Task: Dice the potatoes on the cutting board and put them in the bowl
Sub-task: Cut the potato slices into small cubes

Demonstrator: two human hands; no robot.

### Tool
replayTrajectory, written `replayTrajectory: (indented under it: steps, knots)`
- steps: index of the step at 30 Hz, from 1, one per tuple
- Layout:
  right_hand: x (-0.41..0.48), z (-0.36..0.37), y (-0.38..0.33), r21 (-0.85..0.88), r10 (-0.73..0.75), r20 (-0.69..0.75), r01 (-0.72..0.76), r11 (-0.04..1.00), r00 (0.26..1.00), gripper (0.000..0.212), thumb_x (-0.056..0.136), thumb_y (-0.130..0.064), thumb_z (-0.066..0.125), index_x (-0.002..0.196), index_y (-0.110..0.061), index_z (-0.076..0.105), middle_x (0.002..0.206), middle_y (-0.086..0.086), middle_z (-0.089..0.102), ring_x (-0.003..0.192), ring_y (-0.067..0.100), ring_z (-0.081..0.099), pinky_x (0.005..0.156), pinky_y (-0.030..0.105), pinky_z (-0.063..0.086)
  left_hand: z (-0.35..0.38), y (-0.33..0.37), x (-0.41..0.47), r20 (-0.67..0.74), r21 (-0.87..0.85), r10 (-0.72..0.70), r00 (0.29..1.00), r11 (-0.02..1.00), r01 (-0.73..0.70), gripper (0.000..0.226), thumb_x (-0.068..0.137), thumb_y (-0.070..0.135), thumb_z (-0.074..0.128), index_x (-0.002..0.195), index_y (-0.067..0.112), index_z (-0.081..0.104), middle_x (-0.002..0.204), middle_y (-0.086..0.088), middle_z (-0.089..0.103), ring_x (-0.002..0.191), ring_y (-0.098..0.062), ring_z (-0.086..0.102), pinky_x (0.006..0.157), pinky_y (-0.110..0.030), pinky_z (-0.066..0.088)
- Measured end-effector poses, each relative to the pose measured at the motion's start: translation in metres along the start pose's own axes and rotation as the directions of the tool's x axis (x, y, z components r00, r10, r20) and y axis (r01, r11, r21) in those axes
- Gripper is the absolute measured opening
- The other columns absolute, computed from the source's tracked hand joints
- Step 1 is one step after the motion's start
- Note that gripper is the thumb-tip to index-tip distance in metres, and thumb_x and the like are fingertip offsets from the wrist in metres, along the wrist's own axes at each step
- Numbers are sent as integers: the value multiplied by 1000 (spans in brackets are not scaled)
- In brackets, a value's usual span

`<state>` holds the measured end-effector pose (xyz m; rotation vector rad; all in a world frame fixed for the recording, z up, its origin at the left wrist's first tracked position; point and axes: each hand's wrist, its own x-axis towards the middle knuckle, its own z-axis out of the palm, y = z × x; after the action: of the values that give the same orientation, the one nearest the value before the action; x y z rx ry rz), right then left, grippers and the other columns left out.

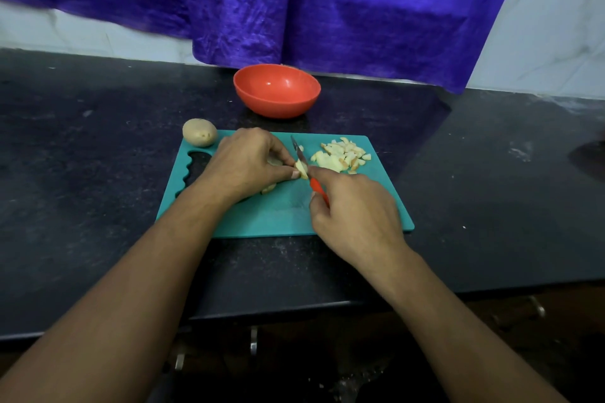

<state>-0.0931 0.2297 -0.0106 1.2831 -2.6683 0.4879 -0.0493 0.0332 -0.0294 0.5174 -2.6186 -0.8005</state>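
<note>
A teal cutting board (262, 216) lies on the black counter. My left hand (248, 162) pinches a cut potato piece (302, 170) near the board's middle. My right hand (353, 216) grips a red-handled knife (316, 185) whose blade (299, 152) rests against that piece. A pile of diced potato (340, 157) lies at the board's far right. A whole potato (199, 132) sits at the board's far left corner. Another piece (268, 188) peeks out under my left hand. The red bowl (276, 90) stands behind the board and holds nothing.
The black counter (98, 157) stretches left and right of the board. A purple cloth (327, 10) hangs over the white tiled wall behind the bowl. The counter's front edge runs below my forearms.
</note>
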Motion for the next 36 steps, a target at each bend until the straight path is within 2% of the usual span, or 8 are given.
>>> replayTrajectory:
  steps: [6, 12, 16, 23, 28, 31, 33, 36]
  knots:
    - [0, 1, -1, -25, 1, 0, -1, 1000, 1000, 47, 99, -32, 48, 145, -38, 51, 89, -7, 66, 70, 13, 47, 60, 31, 35, 1, -2, 1, -7, 5, 3, 1000, 1000, -3, 15, 74, 45, 87, 84, 38, 80, 87, 14, 75, 90, -7, 68, 89, -41, 55]
    - [0, -1, -2, -38, -9, 11, 10, 999, 1000, 44, 98, -31, 49, 142, -36, 54, 88, -6, 67, 77, 18, 61, 60, 33, 41, 2, 0, 1, -2, 4, 9, 1000, 1000, -9, 11, 75, 42, 88, 80, 41, 78, 90, 14, 75, 93, -8, 68, 91, -41, 55]
    - [2, -1, -3, -28, -3, 11, 4, 1000, 1000, 47, 99, -32, 48, 146, -37, 50, 92, -5, 68, 82, 19, 63, 62, 33, 42, 2, -1, 1, -3, 3, 14, 1000, 1000, -14, 10, 76, 42, 87, 78, 42, 77, 89, 15, 75, 93, -8, 68, 92, -41, 54]
    - [2, -2, -4, -21, 2, 4, -2, 1000, 1000, 48, 99, -32, 48, 147, -37, 49, 92, -6, 67, 76, 16, 55, 62, 32, 38, 2, -1, 1, 1, 2, 9, 1000, 1000, -9, 10, 77, 42, 87, 79, 42, 77, 91, 16, 75, 94, -7, 67, 92, -41, 55]
    - [1, -1, -6, -26, -12, -3, 12, 1000, 1000, 50, 99, -32, 48, 148, -37, 49, 93, -5, 68, 82, 18, 61, 62, 31, 36, 2, -1, 1, -8, 10, 11, 1000, 1000, -11, 9, 77, 42, 87, 81, 41, 79, 91, 16, 75, 95, -7, 67, 92, -40, 54]
    - [1, -1, -6, -49, -6, -4, 5, 999, 1000, 50, 100, -31, 47, 149, -37, 48, 93, -5, 67, 74, 17, 50, 62, 32, 33, 2, 0, 1, -9, 15, 15, 1000, 1000, -14, 9, 77, 40, 87, 83, 39, 80, 91, 16, 75, 95, -8, 67, 92, -40, 54]
    - [3, -2, -7, -73, 2, 5, -2, 997, 1000, 50, 101, -31, 46, 150, -37, 46, 92, -5, 65, 74, 15, 44, 63, 32, 33, 2, 1, 1, -3, 11, 8, 1000, 1000, -8, 9, 78, 40, 87, 82, 39, 79, 91, 16, 75, 95, -7, 67, 92, -40, 54]
    - [3, -2, -10, -107, -1, 29, 4, 994, 1000, 51, 102, -31, 45, 153, -35, 42, 85, -8, 53, 74, 16, 44, 63, 32, 33, 2, 1, 0, -1, 7, 3, 1000, 1000, -3, 9, 78, 39, 87, 80, 39, 78, 90, 17, 75, 94, -6, 67, 92, -40, 55]
